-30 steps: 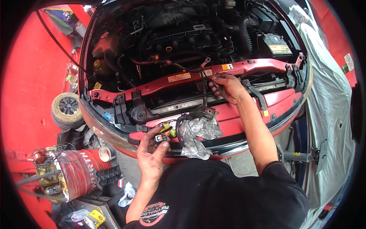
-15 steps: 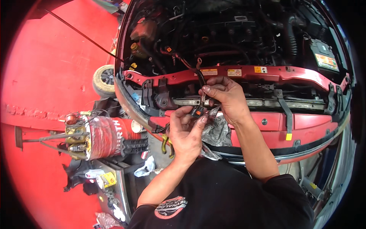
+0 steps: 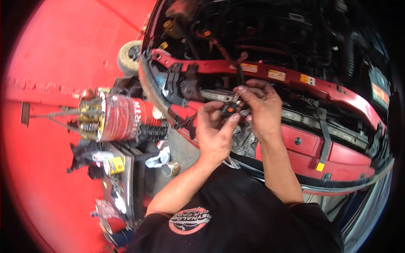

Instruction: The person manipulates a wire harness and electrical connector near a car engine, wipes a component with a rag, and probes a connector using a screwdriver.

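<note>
Above the front of an open red car, my left hand (image 3: 216,131) is closed on a small black electrical connector (image 3: 230,110) with an orange tab. My right hand (image 3: 265,110) pinches the wiring harness (image 3: 240,76) where it meets the connector; its fingertips nearly touch those of the left. From there the dark harness runs up over the red crossmember (image 3: 198,64) into the engine bay. Blur and fingers hide the exact join between wires and connector. A crumpled grey plastic bag (image 3: 244,141) lies under my hands on the front panel.
A red wrapped drum (image 3: 122,116) with tools on top stands at the left, beside a metal cart (image 3: 130,185) carrying a yellow-labelled can (image 3: 114,165). A wheel (image 3: 130,57) leans by the red wall. A tin can (image 3: 171,168) sits below the bumper.
My view has turned and shifted, so the car sits lower right and tilted. My right hand has slid down the harness, closer to the connector in my left hand.
</note>
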A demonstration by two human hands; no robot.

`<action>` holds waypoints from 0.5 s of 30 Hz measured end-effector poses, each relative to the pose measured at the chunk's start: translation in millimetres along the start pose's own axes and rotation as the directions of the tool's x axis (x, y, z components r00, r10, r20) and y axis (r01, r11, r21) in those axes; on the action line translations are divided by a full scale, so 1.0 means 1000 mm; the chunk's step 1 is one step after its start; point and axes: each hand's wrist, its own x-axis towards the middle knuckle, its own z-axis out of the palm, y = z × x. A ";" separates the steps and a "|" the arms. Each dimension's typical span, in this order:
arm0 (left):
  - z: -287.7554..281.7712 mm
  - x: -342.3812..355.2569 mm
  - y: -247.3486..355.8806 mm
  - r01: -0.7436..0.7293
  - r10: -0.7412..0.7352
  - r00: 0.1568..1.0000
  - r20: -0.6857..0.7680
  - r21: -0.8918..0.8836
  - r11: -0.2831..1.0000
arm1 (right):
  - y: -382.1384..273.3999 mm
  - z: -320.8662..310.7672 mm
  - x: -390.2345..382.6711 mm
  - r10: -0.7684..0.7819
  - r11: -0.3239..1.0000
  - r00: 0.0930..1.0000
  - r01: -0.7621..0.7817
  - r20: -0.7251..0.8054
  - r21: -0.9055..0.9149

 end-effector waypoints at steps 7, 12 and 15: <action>-0.006 -0.002 -0.002 -0.033 0.033 0.999 -0.017 0.006 0.999 | 0.011 0.002 0.000 -0.049 0.998 0.999 0.049 0.006 -0.046; -0.021 -0.002 -0.002 -0.060 0.060 0.998 0.014 -0.017 0.998 | 0.017 0.016 -0.004 -0.085 0.996 0.996 0.085 0.005 -0.028; -0.031 -0.001 0.002 -0.023 0.024 1.000 0.018 -0.037 0.999 | 0.019 0.026 -0.010 -0.053 0.998 0.999 0.053 0.013 -0.031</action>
